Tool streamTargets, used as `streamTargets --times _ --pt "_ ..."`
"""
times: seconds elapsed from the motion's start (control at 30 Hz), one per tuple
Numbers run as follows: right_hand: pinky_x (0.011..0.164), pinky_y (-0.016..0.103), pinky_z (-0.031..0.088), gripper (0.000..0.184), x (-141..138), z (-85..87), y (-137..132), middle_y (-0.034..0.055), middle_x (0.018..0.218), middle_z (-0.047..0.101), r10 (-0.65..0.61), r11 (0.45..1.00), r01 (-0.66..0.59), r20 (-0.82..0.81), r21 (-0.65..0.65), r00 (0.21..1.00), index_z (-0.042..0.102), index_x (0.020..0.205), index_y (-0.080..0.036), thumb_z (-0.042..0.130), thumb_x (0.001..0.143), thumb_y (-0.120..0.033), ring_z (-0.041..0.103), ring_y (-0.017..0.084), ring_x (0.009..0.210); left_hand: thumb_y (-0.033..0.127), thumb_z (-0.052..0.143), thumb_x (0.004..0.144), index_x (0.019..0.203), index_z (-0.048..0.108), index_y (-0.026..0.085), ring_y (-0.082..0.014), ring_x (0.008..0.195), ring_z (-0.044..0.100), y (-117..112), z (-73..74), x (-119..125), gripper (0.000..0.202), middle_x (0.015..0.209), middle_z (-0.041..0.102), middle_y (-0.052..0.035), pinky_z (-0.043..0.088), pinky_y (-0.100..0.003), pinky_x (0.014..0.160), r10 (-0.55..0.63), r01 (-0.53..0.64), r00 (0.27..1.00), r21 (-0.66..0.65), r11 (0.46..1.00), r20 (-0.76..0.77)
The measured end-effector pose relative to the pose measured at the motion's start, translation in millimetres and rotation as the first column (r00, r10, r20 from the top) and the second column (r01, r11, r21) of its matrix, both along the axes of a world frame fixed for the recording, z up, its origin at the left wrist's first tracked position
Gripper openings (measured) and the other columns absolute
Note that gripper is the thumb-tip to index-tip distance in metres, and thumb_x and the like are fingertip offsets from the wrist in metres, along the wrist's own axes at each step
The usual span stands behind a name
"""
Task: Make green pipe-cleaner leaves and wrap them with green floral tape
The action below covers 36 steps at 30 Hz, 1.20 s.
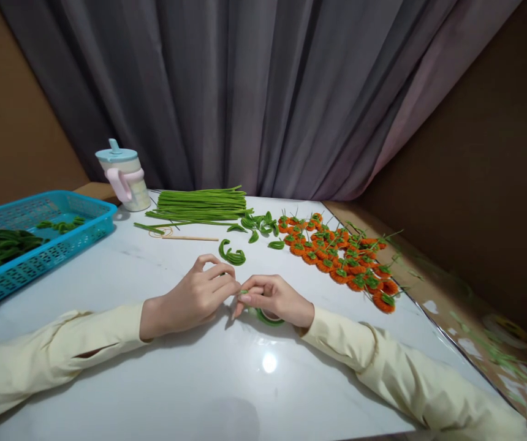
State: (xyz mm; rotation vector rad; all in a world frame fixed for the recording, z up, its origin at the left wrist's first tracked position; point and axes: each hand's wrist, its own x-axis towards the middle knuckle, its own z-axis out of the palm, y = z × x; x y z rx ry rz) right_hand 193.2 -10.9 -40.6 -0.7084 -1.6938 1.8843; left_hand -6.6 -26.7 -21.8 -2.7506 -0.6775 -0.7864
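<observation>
My left hand [208, 288] and my right hand [275, 297] meet at the fingertips over the middle of the white table. Between the right thumb and fingers shows a small bit of green, mostly covered, whose kind I cannot make out. The left fingers are pinched together against the right ones, and what they grip is hidden. Under my right hand lies a roll of green tape [270, 317], partly covered. Just beyond my hands rest curled green pipe-cleaner pieces [232, 254]. Farther back are small green leaf shapes [261, 224] made of the same fuzzy material.
Orange fuzzy flowers with green stems [337, 257] cover the right side. A bundle of green pipe cleaners [199, 205] lies at the back, with a thin wooden stick [194, 238] before it. A blue basket [79, 211] and a lidded cup [128, 180] stand left. Scraps litter the floor [475, 331].
</observation>
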Motion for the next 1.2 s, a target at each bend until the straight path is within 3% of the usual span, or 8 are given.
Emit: streamTargets --times 0.1,0.2,0.3,0.5,0.57,0.77,1.03,1.2 --pt "0.032 0.016 0.016 0.038 -0.4 -0.6 -0.8 0.0063 0.075 0.066 0.011 1.000 -0.011 0.005 0.015 1.000 0.058 0.084 -0.009 0.066 0.076 -0.046 0.022 0.000 0.033 0.004 0.033 0.083 0.081 0.051 0.016 -0.0158 0.081 0.057 -1.6 -2.9 2.2 0.023 0.072 0.062 -0.0011 0.028 -0.036 0.082 0.032 -0.017 0.995 -0.157 0.987 0.094" --pt "0.048 0.017 0.038 0.035 -1.3 -3.7 -2.6 0.0076 0.073 0.067 -0.007 0.997 0.006 0.001 0.076 1.000 0.058 0.080 -0.009 0.066 0.076 -0.043 0.050 0.006 0.047 0.013 0.037 0.087 0.077 0.052 0.017 -0.0138 0.074 0.054 -3.0 -4.2 4.7 0.018 0.074 0.061 -0.0003 0.030 -0.034 0.081 0.115 -0.042 0.981 -0.404 0.914 0.158" --pt "0.070 0.027 0.047 0.033 -2.1 -7.4 -3.6 0.0085 0.074 0.067 -0.025 0.991 0.029 -0.027 0.134 0.999 0.057 0.079 -0.010 0.067 0.076 -0.041 0.062 0.015 0.070 0.021 0.044 0.085 0.074 0.054 0.018 -0.0162 0.075 0.052 -3.4 -0.2 6.9 0.016 0.073 0.062 -0.0001 0.034 -0.032 0.075 0.231 -0.086 0.960 -0.624 0.776 0.156" --pt "0.070 0.027 0.049 0.026 -1.4 -7.9 -1.6 0.0075 0.077 0.064 -0.038 0.957 0.054 -0.063 0.285 0.997 0.055 0.075 -0.011 0.065 0.079 -0.035 0.065 0.017 0.071 0.023 0.049 0.082 0.069 0.055 0.016 -0.0127 0.062 0.055 -1.4 9.6 8.4 0.016 0.064 0.062 0.0017 0.040 -0.025 0.063 0.298 0.043 0.938 -0.911 0.409 0.178" --pt "0.069 0.027 0.049 0.025 -0.5 -7.2 -0.6 0.0068 0.076 0.064 -0.020 0.955 0.039 -0.068 0.294 0.997 0.055 0.075 -0.011 0.066 0.079 -0.034 0.064 0.016 0.071 0.023 0.050 0.082 0.069 0.056 0.017 -0.0130 0.063 0.054 -1.2 9.3 7.9 0.015 0.064 0.062 0.0015 0.040 -0.025 0.064 0.289 0.037 0.941 -0.901 0.433 0.177" --pt "0.076 0.030 0.048 0.031 3.0 -6.5 3.2 0.0071 0.079 0.065 0.088 0.995 -0.082 -0.101 0.058 0.991 0.056 0.079 -0.011 0.070 0.073 -0.038 0.064 0.018 0.077 0.025 0.050 0.083 0.072 0.058 0.018 -0.0181 0.076 0.048 -3.8 7.5 7.7 0.016 0.069 0.063 -0.0004 0.037 -0.030 0.072 0.259 -0.087 0.958 -0.732 0.676 0.125" --pt "0.075 0.029 0.046 0.030 5.2 2.4 1.7 0.0068 0.078 0.066 0.138 0.990 -0.139 -0.093 -0.008 0.986 0.059 0.082 -0.011 0.070 0.074 -0.037 0.064 0.018 0.077 0.024 0.048 0.085 0.071 0.055 0.017 -0.0144 0.073 0.047 -6.2 9.6 7.8 0.017 0.070 0.062 0.0011 0.033 -0.030 0.077 0.183 -0.002 0.969 -0.739 0.674 0.164" --pt "0.076 0.033 0.045 0.024 3.6 -0.1 0.2 0.0066 0.077 0.064 0.081 0.954 -0.058 -0.069 0.294 0.994 0.060 0.076 -0.012 0.064 0.080 -0.036 0.062 0.018 0.074 0.029 0.050 0.083 0.071 0.057 0.017 -0.0160 0.077 0.050 -1.3 8.9 6.0 0.018 0.066 0.062 0.0002 0.036 -0.028 0.076 0.192 -0.003 0.973 -0.825 0.565 0.128"
